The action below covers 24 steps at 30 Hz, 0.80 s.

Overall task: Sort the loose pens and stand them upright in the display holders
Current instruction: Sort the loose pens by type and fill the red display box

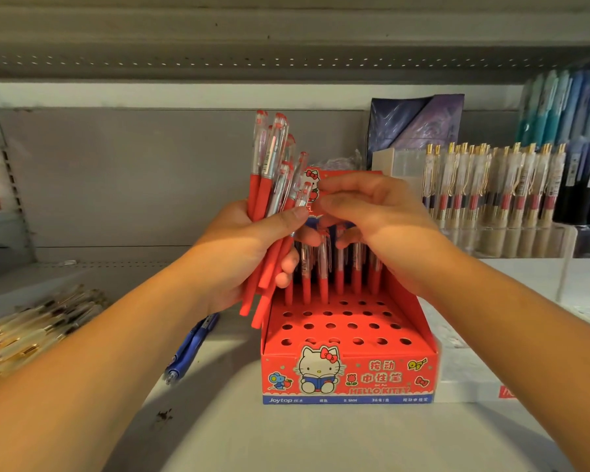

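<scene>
– Hands first, please: how are they?
– The left hand point(249, 247) is closed around a bundle of red pens point(269, 185), and its thumb is pressed across the front of the bundle. The bundle stands nearly upright, a little tilted, just to the left of the red display box point(348, 376) and above its left wall. The clear caps point up, and the red ends hang down beside that wall.
– And the other one?
– The right hand point(372, 216) is above the back of the box, with its fingers curled down over the tops of the standing pens point(324, 277). Its index finger reaches almost to the left thumb. Whether it pinches a pen or only touches one, I cannot tell, because the fingertips are hidden.
– Where exactly are the standing pens?
– They are in the rear row of holes of the box, upright and side by side. The rows of holes in front of them are open.
– What is around the box?
– It stands on a shelf point(321, 444). To its left, near it, some blue pens point(191, 345) lie flat. Further left, well apart, is a heap of clear pens with gold parts point(31, 321). Just beside its right wall lies a flat white box point(470, 376). Behind it, to the right, a clear holder point(491, 185) is full of upright pens with gold clips.
</scene>
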Each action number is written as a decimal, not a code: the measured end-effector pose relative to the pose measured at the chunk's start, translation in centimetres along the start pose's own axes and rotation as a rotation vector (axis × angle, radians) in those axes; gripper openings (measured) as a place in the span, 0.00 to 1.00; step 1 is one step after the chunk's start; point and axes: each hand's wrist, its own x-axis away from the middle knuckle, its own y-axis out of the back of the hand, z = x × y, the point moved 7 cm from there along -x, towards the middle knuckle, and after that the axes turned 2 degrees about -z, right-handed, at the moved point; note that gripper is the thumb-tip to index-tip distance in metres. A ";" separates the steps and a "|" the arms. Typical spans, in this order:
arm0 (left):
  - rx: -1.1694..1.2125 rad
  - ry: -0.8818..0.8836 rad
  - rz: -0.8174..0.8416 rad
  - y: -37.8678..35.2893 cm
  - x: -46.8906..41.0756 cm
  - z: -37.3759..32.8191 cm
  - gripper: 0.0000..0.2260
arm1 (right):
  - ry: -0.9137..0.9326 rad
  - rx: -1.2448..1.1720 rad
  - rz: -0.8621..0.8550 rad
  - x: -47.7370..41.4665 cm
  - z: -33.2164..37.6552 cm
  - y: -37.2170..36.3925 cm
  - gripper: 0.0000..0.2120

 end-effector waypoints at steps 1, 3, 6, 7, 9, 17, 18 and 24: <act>-0.001 0.000 0.010 -0.1 0.0 0.0 0.10 | -0.007 -0.031 0.012 0.1 0.0 -0.1 0.09; -0.002 -0.002 0.024 -0.2 0.1 0.0 0.11 | -0.025 -0.083 0.037 0.1 -0.2 -0.2 0.09; -0.016 -0.007 0.028 -0.3 0.1 0.2 0.12 | -0.031 -0.114 0.080 0.2 -0.4 -0.6 0.09; -0.025 -0.006 0.030 -0.3 0.1 0.2 0.13 | -0.029 -0.115 0.089 0.3 -0.5 -0.7 0.09; -0.036 0.004 0.035 -0.2 0.1 0.2 0.13 | -0.031 -0.116 0.100 0.3 -0.7 -0.9 0.08; -0.075 0.033 0.033 -0.4 0.3 0.1 0.16 | -0.046 -0.268 0.098 0.4 -0.2 -0.9 0.01; -0.076 0.029 0.017 -0.3 0.3 0.1 0.15 | -0.046 -0.281 0.075 0.4 -0.2 -0.8 0.03; -0.074 0.020 -0.066 0.4 0.0 0.2 0.08 | -0.072 -0.344 -0.102 -0.2 0.1 1.0 0.04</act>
